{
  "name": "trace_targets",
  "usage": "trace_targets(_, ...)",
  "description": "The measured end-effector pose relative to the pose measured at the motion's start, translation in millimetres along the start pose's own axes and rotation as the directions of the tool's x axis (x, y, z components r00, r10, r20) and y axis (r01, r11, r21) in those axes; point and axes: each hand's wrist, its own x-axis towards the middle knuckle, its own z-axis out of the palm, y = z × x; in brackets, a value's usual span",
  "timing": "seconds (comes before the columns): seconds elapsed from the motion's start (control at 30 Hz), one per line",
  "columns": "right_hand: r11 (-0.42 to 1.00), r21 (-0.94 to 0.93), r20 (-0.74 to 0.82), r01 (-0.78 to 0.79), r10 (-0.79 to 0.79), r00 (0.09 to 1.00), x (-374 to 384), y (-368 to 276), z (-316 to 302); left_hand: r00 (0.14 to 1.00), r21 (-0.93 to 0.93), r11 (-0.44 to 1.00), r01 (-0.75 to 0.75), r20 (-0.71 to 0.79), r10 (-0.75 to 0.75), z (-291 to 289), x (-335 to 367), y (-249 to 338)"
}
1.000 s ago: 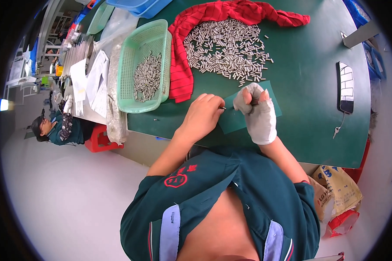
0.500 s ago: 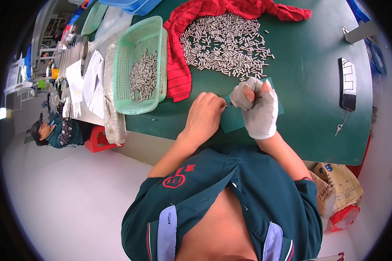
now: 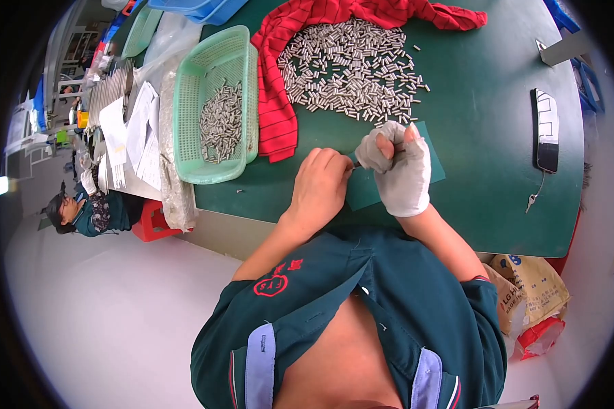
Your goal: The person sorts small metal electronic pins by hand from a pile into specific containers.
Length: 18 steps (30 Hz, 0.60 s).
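My left hand [image 3: 320, 185] is bare, its fingers pinched together at the near edge of a thin green sheet [image 3: 370, 191] on the table. My right hand [image 3: 404, 170] wears a whitish glove with bare fingertips showing, and its fingers are curled closed above that sheet. A small dark sliver shows between the two hands; its kind is too small to make out. Beyond them lies a wide heap of short metal pins [image 3: 361, 65], bordered by a red cloth [image 3: 278, 129] with dark stripes. More pins [image 3: 221, 123] fill part of a light green plastic basket [image 3: 184, 153] on the left.
A black-and-white phone-like object [image 3: 545, 129] with a key [image 3: 530, 202] on a cord lies at right. A metal bracket [image 3: 563, 50] stands by the far right edge. Papers [image 3: 143, 133] and plastic wrap lie left of the basket. Another person [image 3: 92, 211] is at far left.
Both hands stay in nearly the same place; the right has shifted slightly left. The basket and cloth edge appear slightly further left in the view.
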Motion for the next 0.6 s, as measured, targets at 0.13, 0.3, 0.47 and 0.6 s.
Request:
trace_targets(0.13,1.0,-0.005,-0.008,0.008,-0.008,1.0,-0.2,0.2,0.7,1.0,0.0,1.0,0.001,0.001,-0.001,-1.1,0.9,1.0)
trace_targets(0.3,1.0,0.006,-0.001,0.0,0.0,1.0,0.7,-0.7,2.0,1.0,-0.006,1.0,0.001,-0.002,-0.001,-1.5,1.9,1.0)
trace_targets(0.47,1.0,0.006,0.023,0.007,-0.007,1.0,0.1,-0.3,1.2,1.0,-0.008,1.0,0.01,0.002,-0.01,-1.4,1.3,1.3)
trace_targets(0.6,1.0,-0.005,0.031,0.014,-0.014,0.999,-0.2,-0.4,2.3,1.0,-0.004,1.0,0.017,0.007,-0.017,-0.7,0.2,0.5)
